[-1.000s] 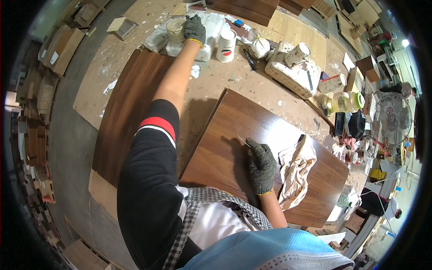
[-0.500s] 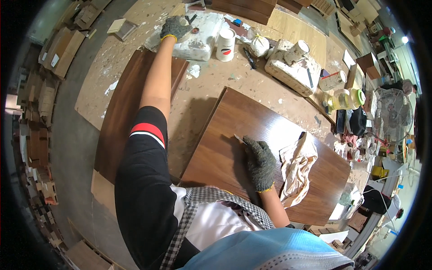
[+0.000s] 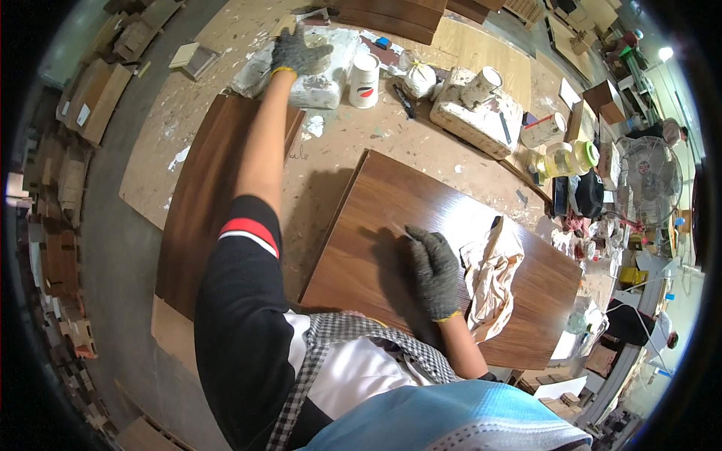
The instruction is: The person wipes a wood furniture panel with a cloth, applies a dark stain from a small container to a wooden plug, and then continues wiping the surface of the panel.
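Note:
My left hand, in a dark grey knitted glove, reaches to the far side of the workbench. Its fingers are spread over a paint-stained white block, and nothing shows in its grasp. In a matching glove, my right hand is closed above a dark brown wood panel. A small, thin, blade-like piece pokes from its fingertips; the rest is hidden by the glove. Beside that hand, a crumpled cream cloth lies on the panel.
Another brown panel lies under my left arm. Beyond are a white cup, a tied plastic bag, a black pen-like tool and a second stained block carrying a cup. Bottles and a fan stand right.
My left hand has opened, its fingers now spread, and the black item beside it no longer shows there. My right hand has turned slightly, staying closed over the panel. The view has shifted a little.

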Tool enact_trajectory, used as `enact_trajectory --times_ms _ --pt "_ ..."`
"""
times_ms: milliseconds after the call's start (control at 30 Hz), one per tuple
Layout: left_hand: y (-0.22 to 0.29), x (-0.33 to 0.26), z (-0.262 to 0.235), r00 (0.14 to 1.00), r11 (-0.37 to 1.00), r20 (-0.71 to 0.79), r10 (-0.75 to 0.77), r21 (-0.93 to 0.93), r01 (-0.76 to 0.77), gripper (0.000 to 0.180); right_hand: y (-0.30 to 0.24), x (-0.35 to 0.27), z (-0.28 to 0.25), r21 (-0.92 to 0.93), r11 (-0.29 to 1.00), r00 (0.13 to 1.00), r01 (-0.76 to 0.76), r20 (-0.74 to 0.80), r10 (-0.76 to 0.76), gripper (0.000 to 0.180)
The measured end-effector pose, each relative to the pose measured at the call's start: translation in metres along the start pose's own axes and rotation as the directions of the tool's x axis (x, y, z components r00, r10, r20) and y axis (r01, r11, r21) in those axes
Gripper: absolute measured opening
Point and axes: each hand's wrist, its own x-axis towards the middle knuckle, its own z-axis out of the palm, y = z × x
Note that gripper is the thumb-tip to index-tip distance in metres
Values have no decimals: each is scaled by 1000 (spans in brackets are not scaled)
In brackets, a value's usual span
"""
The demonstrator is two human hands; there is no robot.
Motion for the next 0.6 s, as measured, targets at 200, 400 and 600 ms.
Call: enact_trajectory --times_ms 200,400,600 --pt "-50 -176 -79 986 900 -137 92 -412 -141 61 -50 90 -28 -118 979 986 165 53 -159 29" --pt "-78 -400 -110 969 874 -10 -248 -433 219 46 -44 289 81 -412 773 862 482 64 -503 29" --pt "-62 -585 -128 827 630 61 -559 -618 471 30 -33 423 196 -573 769 915 285 -76 -396 29"
